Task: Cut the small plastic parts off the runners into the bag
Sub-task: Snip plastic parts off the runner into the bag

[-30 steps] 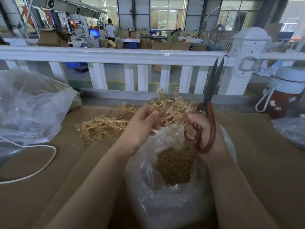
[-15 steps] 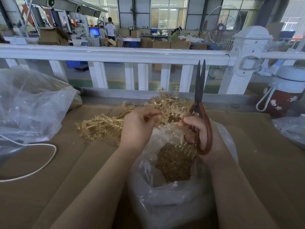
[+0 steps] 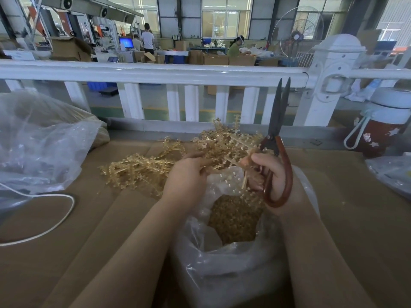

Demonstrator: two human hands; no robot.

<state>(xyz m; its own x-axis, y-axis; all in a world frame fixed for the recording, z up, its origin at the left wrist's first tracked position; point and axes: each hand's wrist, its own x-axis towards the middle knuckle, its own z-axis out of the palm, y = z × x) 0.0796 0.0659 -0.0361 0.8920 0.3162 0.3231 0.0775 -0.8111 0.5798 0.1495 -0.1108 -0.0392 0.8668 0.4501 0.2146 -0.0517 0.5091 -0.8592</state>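
Lining bench (image 3: 66, 252): cardboard; white railing (image 3: 155, 73) behind, factory floor beyond.

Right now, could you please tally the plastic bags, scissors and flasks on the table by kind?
Plastic bags: 3, the open bag of cut parts, the bag on the left, the bag at the right edge
Scissors: 1
Flask: 1
Total: 5

The surface (image 3: 111, 252) is covered in brown cardboard. On it lie a pile of amber runners (image 3: 142, 170), a clear bag (image 3: 233, 270) holding cut parts, a big crumpled plastic bag (image 3: 40, 147), a white cord (image 3: 51, 230) and a red-and-white jug (image 3: 382, 125).
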